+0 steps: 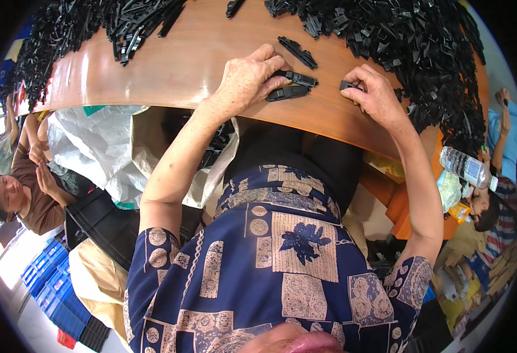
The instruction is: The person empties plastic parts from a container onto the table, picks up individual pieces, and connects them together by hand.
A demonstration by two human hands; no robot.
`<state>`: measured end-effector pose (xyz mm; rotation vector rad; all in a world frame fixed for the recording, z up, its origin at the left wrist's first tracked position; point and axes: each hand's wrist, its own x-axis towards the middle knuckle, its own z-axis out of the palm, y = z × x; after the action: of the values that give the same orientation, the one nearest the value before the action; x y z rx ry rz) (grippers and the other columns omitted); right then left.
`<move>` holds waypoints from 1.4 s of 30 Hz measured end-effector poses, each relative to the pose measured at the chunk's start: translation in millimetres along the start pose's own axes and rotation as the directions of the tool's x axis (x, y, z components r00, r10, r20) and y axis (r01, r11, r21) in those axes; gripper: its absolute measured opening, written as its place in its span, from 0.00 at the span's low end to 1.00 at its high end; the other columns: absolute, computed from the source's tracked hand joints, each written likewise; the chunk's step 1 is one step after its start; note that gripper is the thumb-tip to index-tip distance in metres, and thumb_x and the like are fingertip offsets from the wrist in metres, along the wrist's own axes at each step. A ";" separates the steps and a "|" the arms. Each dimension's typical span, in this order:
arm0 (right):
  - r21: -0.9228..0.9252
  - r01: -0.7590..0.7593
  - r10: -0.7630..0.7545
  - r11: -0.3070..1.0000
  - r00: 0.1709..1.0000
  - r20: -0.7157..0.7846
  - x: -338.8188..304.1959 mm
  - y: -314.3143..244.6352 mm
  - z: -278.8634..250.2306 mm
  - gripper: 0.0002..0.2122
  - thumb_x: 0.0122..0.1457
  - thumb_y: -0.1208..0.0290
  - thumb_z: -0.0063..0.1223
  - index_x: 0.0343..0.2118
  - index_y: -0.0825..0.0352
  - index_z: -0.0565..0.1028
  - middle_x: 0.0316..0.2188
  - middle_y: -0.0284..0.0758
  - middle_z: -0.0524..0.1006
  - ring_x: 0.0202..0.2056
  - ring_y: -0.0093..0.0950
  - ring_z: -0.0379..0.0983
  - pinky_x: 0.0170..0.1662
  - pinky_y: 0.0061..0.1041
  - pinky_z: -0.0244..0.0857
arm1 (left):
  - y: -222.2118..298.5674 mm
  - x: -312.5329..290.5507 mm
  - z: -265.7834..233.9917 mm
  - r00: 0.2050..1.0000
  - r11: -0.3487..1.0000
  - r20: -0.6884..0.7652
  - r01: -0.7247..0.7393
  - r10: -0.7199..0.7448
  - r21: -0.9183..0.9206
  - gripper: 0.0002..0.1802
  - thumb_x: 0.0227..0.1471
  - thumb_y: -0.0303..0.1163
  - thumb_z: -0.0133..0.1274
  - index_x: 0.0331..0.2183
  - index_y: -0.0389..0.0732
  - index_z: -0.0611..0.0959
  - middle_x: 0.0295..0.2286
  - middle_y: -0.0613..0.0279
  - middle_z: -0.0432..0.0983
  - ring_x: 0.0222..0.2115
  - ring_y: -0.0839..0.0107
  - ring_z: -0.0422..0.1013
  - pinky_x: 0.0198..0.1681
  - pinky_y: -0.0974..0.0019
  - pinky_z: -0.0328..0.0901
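Note:
My left hand (252, 78) is over the wooden table (211, 32), its thumb and fingers closed on the end of a long black plastic part (301, 78). Just in front of it, nearer me, a similar black part (288, 93) lies on the wood. A third long black part (298, 52) rests slantwise beyond the hand. To the right, my right hand (374, 93) pinches a small black plastic piece (349, 86) between thumb and fingers, apart from the left hand. The fingers hide much of that small piece.
A big heap of small black pieces (411, 53) covers the table's right side. Long black parts (135, 29) are piled at the left. A white sack (93, 144) hangs below the table edge. A plastic bottle (464, 165) lies at the right. Other people sit at both sides.

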<state>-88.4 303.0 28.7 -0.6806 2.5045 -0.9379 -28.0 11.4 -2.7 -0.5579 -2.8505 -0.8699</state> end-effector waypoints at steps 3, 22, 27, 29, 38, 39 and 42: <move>-0.111 0.043 -0.046 0.993 0.999 -0.023 -4.1 -4.0 -3.9 0.08 0.55 0.73 0.62 0.34 0.70 0.77 0.31 0.36 0.73 0.32 0.32 0.74 0.36 0.32 0.67 | 2.7 1.4 6.4 0.998 0.998 -0.032 -0.056 0.055 -0.039 0.14 0.51 0.39 0.63 0.40 0.47 0.83 0.34 0.63 0.74 0.34 0.57 0.76 0.35 0.57 0.71; -0.147 0.313 -0.331 0.938 0.937 -0.116 7.9 -27.5 39.9 0.08 0.59 0.67 0.60 0.34 0.64 0.73 0.24 0.43 0.77 0.27 0.43 0.76 0.30 0.38 0.68 | 4.4 4.8 13.6 0.993 0.985 -0.076 -0.101 0.091 -0.142 0.13 0.49 0.36 0.64 0.35 0.41 0.82 0.34 0.63 0.76 0.35 0.57 0.77 0.36 0.58 0.71; -0.150 0.294 -0.315 0.944 0.938 -0.143 23.6 -24.3 60.5 0.12 0.63 0.59 0.56 0.36 0.63 0.72 0.28 0.46 0.78 0.32 0.50 0.77 0.33 0.45 0.69 | -3.2 2.8 13.8 0.994 0.988 -0.044 -0.101 0.097 -0.116 0.12 0.51 0.38 0.62 0.36 0.44 0.82 0.34 0.63 0.76 0.36 0.56 0.77 0.35 0.56 0.70; -0.197 0.304 -0.336 0.932 0.929 -0.156 13.6 -26.6 51.2 0.13 0.63 0.58 0.55 0.36 0.64 0.73 0.29 0.45 0.78 0.33 0.48 0.77 0.33 0.44 0.70 | -3.2 2.8 12.0 0.999 0.997 -0.022 -0.037 0.035 -0.066 0.13 0.50 0.38 0.63 0.37 0.44 0.82 0.34 0.63 0.76 0.35 0.56 0.77 0.35 0.55 0.70; -0.686 -0.315 0.045 0.656 0.924 -0.380 -52.0 30.8 -36.8 0.14 0.64 0.60 0.55 0.39 0.67 0.73 0.37 0.43 0.79 0.38 0.44 0.80 0.37 0.39 0.77 | -2.6 24.2 -8.7 0.997 0.998 -0.070 0.005 -0.009 -0.068 0.16 0.54 0.31 0.60 0.45 0.42 0.81 0.41 0.60 0.75 0.37 0.54 0.76 0.40 0.58 0.71; -0.697 -0.272 0.020 0.664 0.938 -0.347 -52.7 38.4 -37.8 0.12 0.64 0.62 0.54 0.40 0.67 0.73 0.37 0.43 0.79 0.38 0.45 0.80 0.39 0.41 0.76 | -1.3 32.7 -9.9 0.977 0.991 -0.169 -0.121 0.129 0.057 0.17 0.54 0.29 0.60 0.47 0.42 0.81 0.42 0.60 0.75 0.37 0.54 0.76 0.40 0.58 0.71; -0.619 -0.156 -0.082 0.770 0.937 -0.338 -49.1 44.4 -28.9 0.10 0.64 0.67 0.54 0.42 0.68 0.73 0.37 0.45 0.78 0.39 0.46 0.80 0.41 0.43 0.76 | -3.3 51.7 -12.2 0.960 0.939 -0.062 -0.252 0.273 0.233 0.17 0.52 0.29 0.60 0.46 0.44 0.81 0.43 0.61 0.75 0.40 0.55 0.74 0.45 0.57 0.69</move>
<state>-76.6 374.3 27.2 -0.6899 3.1771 -0.1475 -77.1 18.3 16.5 -0.8203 -2.6577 -0.5093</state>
